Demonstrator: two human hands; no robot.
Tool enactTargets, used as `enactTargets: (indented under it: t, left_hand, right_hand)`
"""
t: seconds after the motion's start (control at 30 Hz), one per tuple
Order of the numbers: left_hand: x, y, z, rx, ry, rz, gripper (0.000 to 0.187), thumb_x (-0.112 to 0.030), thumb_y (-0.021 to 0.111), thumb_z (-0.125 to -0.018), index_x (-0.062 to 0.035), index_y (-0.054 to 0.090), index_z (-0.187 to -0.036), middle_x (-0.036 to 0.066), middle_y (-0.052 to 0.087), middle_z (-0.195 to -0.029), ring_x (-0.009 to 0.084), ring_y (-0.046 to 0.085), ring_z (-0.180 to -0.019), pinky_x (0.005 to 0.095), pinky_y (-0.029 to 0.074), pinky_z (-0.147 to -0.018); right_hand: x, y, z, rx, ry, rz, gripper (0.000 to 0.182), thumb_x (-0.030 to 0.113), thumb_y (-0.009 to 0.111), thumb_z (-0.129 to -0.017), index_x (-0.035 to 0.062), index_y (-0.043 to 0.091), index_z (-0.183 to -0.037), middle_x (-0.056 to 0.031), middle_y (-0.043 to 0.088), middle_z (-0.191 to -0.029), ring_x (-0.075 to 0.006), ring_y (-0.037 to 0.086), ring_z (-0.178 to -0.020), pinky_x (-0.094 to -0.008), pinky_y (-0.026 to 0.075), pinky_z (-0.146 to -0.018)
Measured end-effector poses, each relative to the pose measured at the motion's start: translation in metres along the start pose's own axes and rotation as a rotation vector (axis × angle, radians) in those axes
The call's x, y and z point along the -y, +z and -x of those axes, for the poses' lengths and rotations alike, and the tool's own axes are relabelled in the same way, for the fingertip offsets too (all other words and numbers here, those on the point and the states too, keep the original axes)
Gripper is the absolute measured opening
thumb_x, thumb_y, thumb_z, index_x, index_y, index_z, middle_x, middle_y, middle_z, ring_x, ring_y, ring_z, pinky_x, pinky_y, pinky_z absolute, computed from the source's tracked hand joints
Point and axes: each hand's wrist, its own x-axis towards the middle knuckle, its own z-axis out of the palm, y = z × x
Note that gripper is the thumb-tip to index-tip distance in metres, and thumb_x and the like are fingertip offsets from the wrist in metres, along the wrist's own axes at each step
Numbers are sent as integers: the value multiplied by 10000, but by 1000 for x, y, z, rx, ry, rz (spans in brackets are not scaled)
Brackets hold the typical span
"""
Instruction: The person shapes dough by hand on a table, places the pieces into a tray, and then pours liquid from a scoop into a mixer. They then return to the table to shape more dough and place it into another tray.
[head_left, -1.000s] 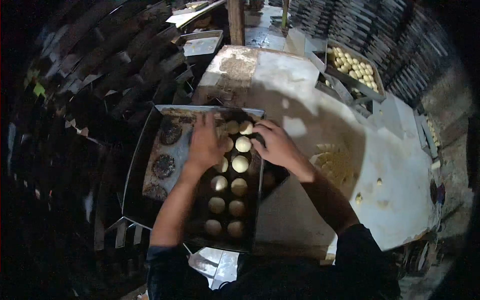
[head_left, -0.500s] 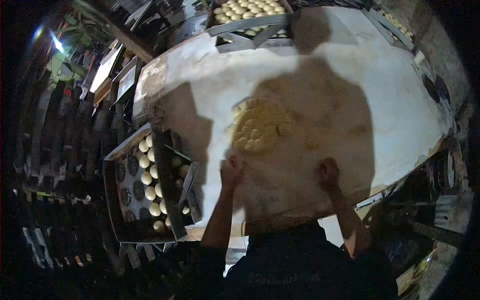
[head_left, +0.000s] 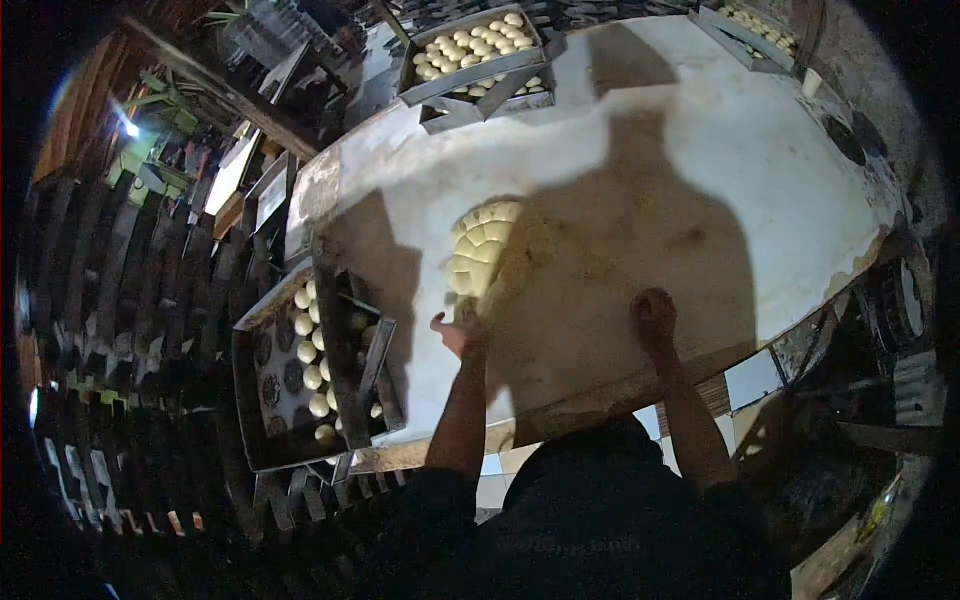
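Observation:
A flat round of pale dough (head_left: 478,248), scored or cut into several pieces, lies on the large pale table (head_left: 800,200); its right part is in shadow. My left hand (head_left: 462,332) is at the dough's near edge, thumb spread to the left and fingers apart, with nothing seen held. Farther right, my right hand (head_left: 655,310) rests low over the table in shadow, its fingers curled; whether anything is inside is hidden.
At the left edge stands a dark tray (head_left: 245,400) with round dough balls (head_left: 311,378) in it. Stacked trays of dough balls (head_left: 470,48) are at the far edge, and another tray (head_left: 750,38) is at the far right. A small cup (head_left: 811,83) stands near it.
The view has shifted and tilted. My left hand has opened, its thumb now spread, and is closer to the dough. More of the dough's left part is lit.

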Motion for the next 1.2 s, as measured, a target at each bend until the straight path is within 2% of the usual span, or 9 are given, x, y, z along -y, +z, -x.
enactTargets:
  t: [0.2,0.3,0.4,0.6,0.8,0.87,0.93,1.03,1.2]
  left_hand:
    - [95,-64,21,-8,-15,264,549,-178,658,-823,-54,313,-1232,197,627,-860,312,632,-793,408,514,-695]
    - [116,-96,36,115,-166,1156,304,-17,563,-883,-52,403,-1139,165,600,-1004,229,615,-854,335,523,-728]
    - [83,-132,68,447,-82,929,178,-8,571,-883,-54,472,-1025,102,587,-983,182,575,-819,288,494,-712]
    - [63,-131,93,357,539,510,193,-94,639,-854,-72,460,-923,18,460,-735,158,438,-643,297,442,-628]
    - [126,-111,51,218,139,569,270,-307,559,-892,-54,465,-896,77,471,-728,189,498,-660,321,433,-565]
    - [129,-135,50,345,315,362,277,-325,538,-885,-56,483,-922,126,489,-797,238,518,-789,371,438,-679]
    - [190,-133,23,522,949,-322,382,-377,561,-854,-52,537,-1054,166,534,-967,323,495,-1029,478,353,-941]
    - [150,-133,9,385,1197,-517,426,-396,641,-804,-42,569,-1030,171,545,-1006,352,502,-993,502,345,-922]
    - [31,-40,6,99,808,-186,342,-320,740,-765,-60,590,-929,151,567,-984,321,535,-946,418,440,-827]
  right_hand:
    - [25,22,14,-16,82,-424,163,182,520,-885,41,601,-875,-112,629,-802,-265,600,-668,-399,476,-679]
    - [46,71,69,362,63,-141,277,270,482,-927,48,642,-970,-116,658,-867,-255,625,-697,-366,495,-702]
    - [175,76,97,840,200,-540,398,367,457,-956,16,630,-1026,-98,656,-974,-218,633,-785,-342,510,-733]
    - [258,59,94,299,475,-825,260,247,506,-934,29,518,-1076,-115,595,-964,-202,602,-868,-346,512,-714]
    - [177,12,64,-213,934,-1025,236,254,472,-940,33,483,-1024,-109,516,-959,-170,552,-770,-282,480,-612]
    - [81,-19,63,-1,546,-652,315,233,564,-915,51,451,-1147,-98,511,-1010,-193,524,-871,-363,472,-739]
    - [3,-34,66,196,86,-106,335,256,577,-891,28,465,-1110,-145,492,-986,-269,511,-870,-415,443,-772]
    - [-33,-60,36,320,-449,307,301,254,576,-870,1,517,-1021,-211,502,-966,-393,479,-899,-540,370,-846]
    - [11,5,-51,455,-30,195,316,234,587,-852,-28,518,-1016,-237,499,-1028,-427,463,-978,-570,323,-930]
